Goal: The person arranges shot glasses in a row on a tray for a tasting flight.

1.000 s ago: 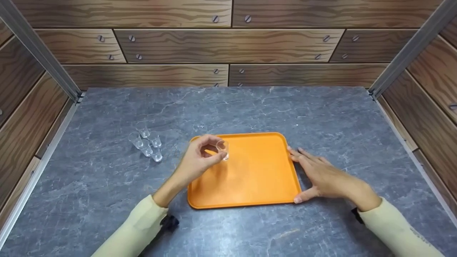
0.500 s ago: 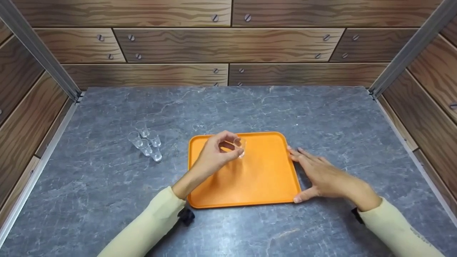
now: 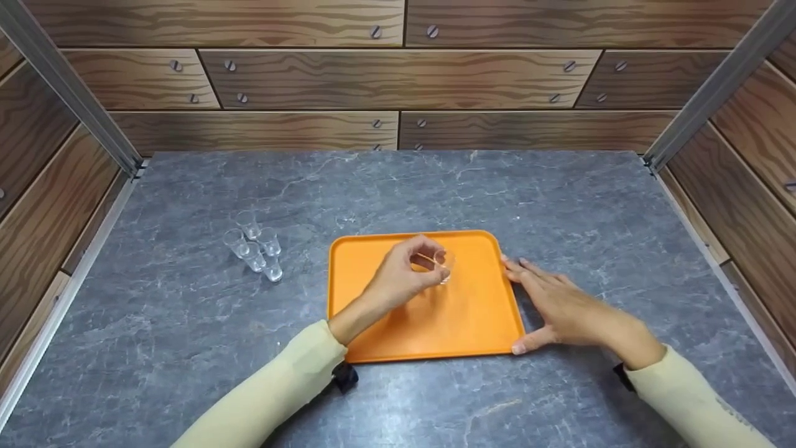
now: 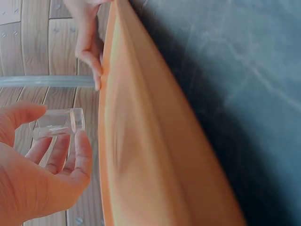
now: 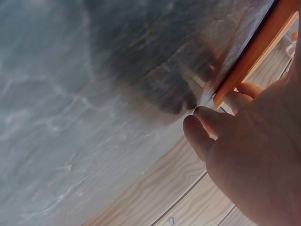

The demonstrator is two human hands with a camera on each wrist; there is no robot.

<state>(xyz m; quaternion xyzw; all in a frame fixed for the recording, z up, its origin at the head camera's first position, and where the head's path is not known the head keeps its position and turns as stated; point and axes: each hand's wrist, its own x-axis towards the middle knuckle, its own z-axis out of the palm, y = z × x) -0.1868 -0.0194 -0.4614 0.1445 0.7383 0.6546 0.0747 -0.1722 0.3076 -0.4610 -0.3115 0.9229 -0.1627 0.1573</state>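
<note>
My left hand (image 3: 404,274) pinches a small clear shot glass (image 3: 446,266) between thumb and fingers, over the right half of an orange tray (image 3: 472,323). In the left wrist view the shot glass (image 4: 54,123) is upright relative to the tray (image 4: 141,155), its thick base held above the rim. My right hand (image 3: 553,305) lies at the tray's right side, fingers extended, with fingertips and thumb touching the edge. The right wrist view shows the right hand's fingers (image 5: 207,120) at the tray's corner.
Several more clear shot glasses (image 3: 254,256) stand in a tight cluster left of the tray on the grey marbled table (image 3: 186,348). Wood-patterned walls (image 3: 398,81) with grey metal corner posts (image 3: 709,87) enclose the back and sides.
My left hand has carried the shot glass rightward across the tray, from its left part to its right half. The right hand, the tray and the clustered glasses have stayed put.
</note>
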